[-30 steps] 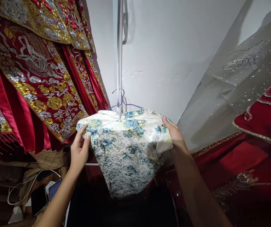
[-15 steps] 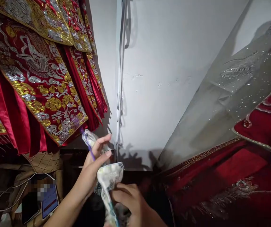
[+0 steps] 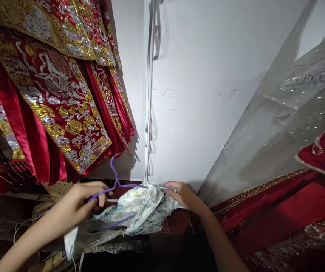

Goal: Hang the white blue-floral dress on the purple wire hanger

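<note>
A small white garment with blue and yellow flower print (image 3: 135, 211) hangs crumpled between my hands, low in the head view. A thin purple wire hanger (image 3: 114, 181) runs through it, hook pointing up. My left hand (image 3: 79, 202) is closed on the hanger's left end and the cloth there. My right hand (image 3: 183, 194) pinches the garment's right edge where the hanger's other end shows. The cloth sags down to the left below my left wrist.
Red robes with gold and silver embroidery (image 3: 57, 94) hang at the upper left. A metal rail (image 3: 149, 94) runs up the white wall. A sheer sequinned grey fabric (image 3: 287, 113) and red embroidered cloth (image 3: 287, 211) fill the right. Cables lie at the lower left.
The garment hung spread on the rail a second ago. Since then it has come off the rail, been bunched up, and now lies lower and sideways between my hands.
</note>
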The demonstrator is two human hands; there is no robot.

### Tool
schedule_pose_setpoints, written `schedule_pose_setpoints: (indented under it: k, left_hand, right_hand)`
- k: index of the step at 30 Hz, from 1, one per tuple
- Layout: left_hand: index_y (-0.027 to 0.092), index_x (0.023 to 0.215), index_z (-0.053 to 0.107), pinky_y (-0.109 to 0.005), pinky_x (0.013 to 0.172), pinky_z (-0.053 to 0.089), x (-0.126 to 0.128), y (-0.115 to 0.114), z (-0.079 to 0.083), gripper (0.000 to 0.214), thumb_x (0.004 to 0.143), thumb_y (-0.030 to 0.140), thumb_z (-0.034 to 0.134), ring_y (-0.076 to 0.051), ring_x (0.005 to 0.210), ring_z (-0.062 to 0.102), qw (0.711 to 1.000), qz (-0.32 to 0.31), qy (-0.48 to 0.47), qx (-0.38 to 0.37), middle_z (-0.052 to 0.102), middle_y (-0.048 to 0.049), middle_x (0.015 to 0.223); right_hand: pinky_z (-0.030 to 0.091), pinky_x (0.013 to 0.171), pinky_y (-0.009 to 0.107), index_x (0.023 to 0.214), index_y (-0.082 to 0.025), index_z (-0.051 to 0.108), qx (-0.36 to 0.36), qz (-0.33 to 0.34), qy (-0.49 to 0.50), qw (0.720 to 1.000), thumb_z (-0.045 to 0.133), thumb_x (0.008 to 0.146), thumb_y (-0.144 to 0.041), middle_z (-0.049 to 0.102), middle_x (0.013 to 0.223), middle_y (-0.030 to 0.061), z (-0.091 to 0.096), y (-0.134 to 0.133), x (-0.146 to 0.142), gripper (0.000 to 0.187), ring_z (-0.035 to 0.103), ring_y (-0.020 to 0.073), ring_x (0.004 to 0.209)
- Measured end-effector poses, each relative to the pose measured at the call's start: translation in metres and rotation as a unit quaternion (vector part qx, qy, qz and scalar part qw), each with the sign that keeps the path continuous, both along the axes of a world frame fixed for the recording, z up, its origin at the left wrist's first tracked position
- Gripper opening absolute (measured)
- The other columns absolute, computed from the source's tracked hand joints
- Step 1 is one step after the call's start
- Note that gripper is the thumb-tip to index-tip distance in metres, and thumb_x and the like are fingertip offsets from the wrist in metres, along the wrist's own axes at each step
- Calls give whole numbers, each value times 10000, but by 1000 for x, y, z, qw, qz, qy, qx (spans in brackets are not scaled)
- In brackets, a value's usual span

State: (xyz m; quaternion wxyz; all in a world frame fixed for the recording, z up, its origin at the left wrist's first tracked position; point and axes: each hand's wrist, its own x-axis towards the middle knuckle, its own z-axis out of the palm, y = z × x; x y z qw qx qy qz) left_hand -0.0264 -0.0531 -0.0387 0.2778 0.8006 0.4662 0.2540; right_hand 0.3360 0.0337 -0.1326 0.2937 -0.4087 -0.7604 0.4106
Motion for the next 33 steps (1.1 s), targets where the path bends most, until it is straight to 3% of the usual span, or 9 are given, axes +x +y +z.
schedule_pose_setpoints:
  k: [3, 5, 8, 10, 16, 19, 23, 29, 33]
  left_hand:
    - [222, 952, 678, -311, 827, 545, -9, 20, -1, 110, 853, 233, 632, -226, 976, 671, 964, 154, -36, 213, 698, -60, 1078]
    - [230, 1124, 646, -365, 891, 539, -4, 27, -6, 329, 802, 230, 711, -242, 1032, 653, 914, 228, -83, 326, 672, -72, 1162]
    - [224, 1096, 652, -409, 889, 530, 19, 25, -27, 371, 750, 121, 736, -240, 976, 642, 818, 225, -177, 499, 673, -58, 1030]
    - [222, 1039, 657, -385, 805, 537, 41, 19, -51, 305, 774, 74, 685, -219, 874, 635, 790, 185, -237, 534, 650, -36, 887]
    - [284, 1488, 301, -331, 815, 514, 105, 29, -115, 584, 955, 235, 532, -169, 843, 612, 950, 157, -221, 154, 616, -50, 1002]
    - [298, 1532, 184, -310, 783, 506, 116, 57, -127, 628, 980, 338, 483, -159, 808, 592, 962, 145, -222, 72, 591, -63, 1078]
    - [233, 1171, 584, -319, 796, 482, 118, 82, -141, 304, 991, 410, 415, -203, 871, 584, 972, 150, -167, 74, 586, -61, 986]
    - [220, 971, 643, -368, 922, 452, 120, 59, -183, 302, 982, 416, 414, -251, 1012, 567, 964, 216, -141, 69, 547, -78, 997]
    - [215, 961, 656, -369, 909, 457, 118, 42, -190, 298, 968, 422, 441, -263, 1006, 589, 958, 228, -168, 51, 577, -87, 1008]
  right_hand:
    - [479, 608, 265, 755, -183, 657, -61, 15, 83, 995, 596, 889, -499, 646, 706, 14, 24, 5, 0, 349, 620, 181, 672]
    - [450, 567, 237, 754, -184, 642, -64, -24, 164, 984, 650, 857, -497, 641, 703, -3, 45, 12, -4, 330, 600, 153, 632]
    - [476, 583, 242, 831, -181, 664, -64, -92, 277, 954, 718, 798, -506, 673, 731, 6, 78, 31, -12, 332, 630, 160, 637]
    - [502, 590, 263, 849, -177, 663, -58, -126, 344, 929, 758, 750, -517, 681, 718, 13, 95, 46, -16, 367, 650, 179, 636]
    - [563, 668, 319, 865, -189, 641, 17, -213, 454, 865, 794, 711, -500, 708, 763, 26, 101, 58, -15, 379, 698, 223, 751]
    - [572, 674, 331, 901, -184, 649, 18, -243, 468, 849, 796, 710, -496, 717, 775, 39, 85, 46, -12, 394, 708, 239, 773]
    - [568, 663, 326, 935, -182, 653, 2, -259, 451, 854, 786, 715, -518, 722, 768, 50, 57, 33, -7, 424, 709, 249, 780]
    - [547, 717, 315, 1072, -197, 637, 0, -297, 384, 874, 631, 812, -604, 717, 913, 63, 11, 48, 3, 483, 675, 234, 873]
    - [531, 735, 313, 1083, -184, 604, 52, -426, 322, 844, 544, 847, -598, 671, 931, 53, -52, 40, 1, 480, 639, 212, 871]
